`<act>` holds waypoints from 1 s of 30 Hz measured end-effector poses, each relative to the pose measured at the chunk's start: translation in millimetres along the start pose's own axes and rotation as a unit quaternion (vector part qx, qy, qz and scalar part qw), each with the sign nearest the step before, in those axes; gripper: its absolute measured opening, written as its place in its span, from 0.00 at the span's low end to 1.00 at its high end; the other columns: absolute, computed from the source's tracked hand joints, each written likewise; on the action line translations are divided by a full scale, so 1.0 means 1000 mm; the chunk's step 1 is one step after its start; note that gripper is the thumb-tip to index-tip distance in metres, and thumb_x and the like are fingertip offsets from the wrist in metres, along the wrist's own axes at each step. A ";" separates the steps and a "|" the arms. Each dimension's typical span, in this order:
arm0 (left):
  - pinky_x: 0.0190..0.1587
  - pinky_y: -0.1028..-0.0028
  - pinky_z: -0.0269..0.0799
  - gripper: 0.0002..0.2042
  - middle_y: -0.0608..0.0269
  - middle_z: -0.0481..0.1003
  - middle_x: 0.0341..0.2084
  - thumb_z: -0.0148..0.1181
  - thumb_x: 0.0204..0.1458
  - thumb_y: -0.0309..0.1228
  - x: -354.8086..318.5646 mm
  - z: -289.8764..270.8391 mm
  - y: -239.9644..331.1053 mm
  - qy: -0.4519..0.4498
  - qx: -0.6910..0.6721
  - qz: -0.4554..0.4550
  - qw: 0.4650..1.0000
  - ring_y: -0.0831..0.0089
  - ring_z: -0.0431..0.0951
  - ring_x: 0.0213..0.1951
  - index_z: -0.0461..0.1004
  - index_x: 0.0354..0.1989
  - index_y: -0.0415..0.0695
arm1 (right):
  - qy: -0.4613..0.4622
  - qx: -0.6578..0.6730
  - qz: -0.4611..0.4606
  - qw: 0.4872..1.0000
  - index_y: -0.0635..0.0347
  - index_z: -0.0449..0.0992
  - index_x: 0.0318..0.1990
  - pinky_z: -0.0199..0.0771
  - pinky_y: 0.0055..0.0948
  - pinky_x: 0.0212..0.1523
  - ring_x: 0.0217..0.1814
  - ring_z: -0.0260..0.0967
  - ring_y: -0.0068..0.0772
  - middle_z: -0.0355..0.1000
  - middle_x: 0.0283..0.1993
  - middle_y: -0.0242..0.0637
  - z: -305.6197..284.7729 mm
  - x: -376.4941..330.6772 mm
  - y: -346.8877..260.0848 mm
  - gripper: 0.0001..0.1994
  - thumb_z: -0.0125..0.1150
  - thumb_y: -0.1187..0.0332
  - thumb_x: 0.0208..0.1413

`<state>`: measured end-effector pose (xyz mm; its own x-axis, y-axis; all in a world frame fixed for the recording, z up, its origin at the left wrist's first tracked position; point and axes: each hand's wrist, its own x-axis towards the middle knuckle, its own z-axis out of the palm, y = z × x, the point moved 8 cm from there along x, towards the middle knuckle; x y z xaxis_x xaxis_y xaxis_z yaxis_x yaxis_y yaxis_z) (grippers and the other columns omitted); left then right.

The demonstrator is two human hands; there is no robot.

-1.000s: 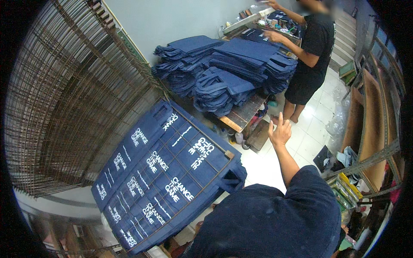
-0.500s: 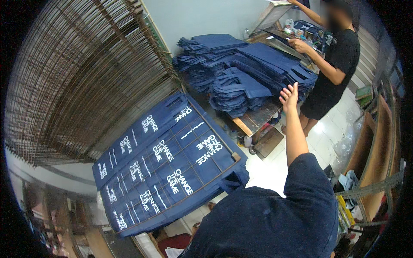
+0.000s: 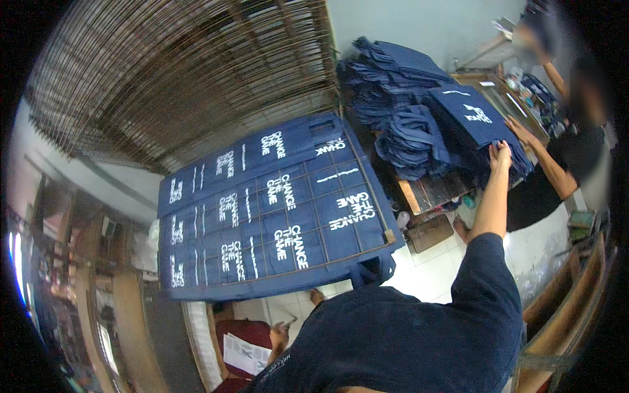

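Tote bags [image 3: 477,133] are navy with white lettering; floor tiles [image 3: 429,267], white; the seat [image 3: 246,329], maroon.

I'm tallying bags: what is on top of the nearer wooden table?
Stacks of navy bags; a bag printed in white tops one, the right hand at its edge. Any print on lower bags and most of the tabletop are covered.

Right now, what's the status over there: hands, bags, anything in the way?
Right hand on printed navy bag, at its edge; grip unclear.
Left hand low, near white papers.
Possible obstruction: co-worker's hand, beside same bag.
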<state>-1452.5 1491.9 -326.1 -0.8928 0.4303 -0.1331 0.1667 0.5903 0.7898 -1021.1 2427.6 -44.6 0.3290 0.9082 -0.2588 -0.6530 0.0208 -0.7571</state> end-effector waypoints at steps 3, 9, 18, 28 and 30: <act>0.31 0.68 0.71 0.13 0.52 0.76 0.24 0.56 0.50 0.36 0.016 -0.011 0.095 0.057 0.063 -0.008 0.996 0.63 0.78 0.28 0.75 0.36 0.39 | -0.099 -0.119 -0.074 0.985 0.55 0.73 0.46 0.73 0.41 0.48 0.46 0.67 0.35 0.68 0.44 0.41 0.066 -0.047 -0.036 0.17 0.51 0.78 0.46; 0.32 0.74 0.70 0.07 0.58 0.76 0.26 0.61 0.46 0.26 0.068 -0.051 0.342 0.155 -0.120 0.181 0.964 0.71 0.75 0.28 0.76 0.35 0.39 | -0.472 -0.303 -0.136 0.817 0.55 0.72 0.47 0.66 0.30 0.44 0.44 0.64 0.27 0.68 0.41 0.34 0.240 -0.248 -0.095 0.19 0.52 0.74 0.43; 0.31 0.79 0.69 0.10 0.64 0.76 0.25 0.63 0.45 0.25 0.108 -0.044 0.498 0.106 -0.273 0.311 0.904 0.79 0.74 0.29 0.76 0.38 0.41 | -0.776 -0.502 -0.144 0.355 0.54 0.67 0.49 0.63 0.26 0.44 0.39 0.67 0.23 0.72 0.34 0.32 0.324 -0.487 -0.095 0.25 0.53 0.82 0.38; 0.56 0.64 0.59 0.44 0.50 0.57 0.60 0.67 0.43 0.38 0.151 -0.039 0.551 -0.182 -0.317 0.313 0.877 0.60 0.56 0.62 0.44 0.67 0.49 | -0.864 -0.474 -0.034 0.167 0.57 0.67 0.48 0.66 0.26 0.43 0.40 0.69 0.26 0.73 0.36 0.36 0.319 -0.613 -0.075 0.24 0.65 0.78 0.39; 0.55 0.65 0.61 0.38 0.53 0.63 0.56 0.66 0.45 0.37 0.137 -0.052 0.572 -0.227 -0.390 0.347 0.822 0.64 0.62 0.58 0.53 0.63 0.45 | -0.860 -0.476 -0.044 0.177 0.57 0.68 0.47 0.66 0.26 0.42 0.39 0.69 0.26 0.73 0.36 0.36 0.320 -0.624 -0.069 0.24 0.66 0.78 0.38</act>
<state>-1501.0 1853.4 138.4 -0.4186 0.7938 0.4412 0.0930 -0.4458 0.8903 -1399.2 1993.0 361.1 -0.9206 -0.2781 -0.2741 -0.0173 0.7304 -0.6828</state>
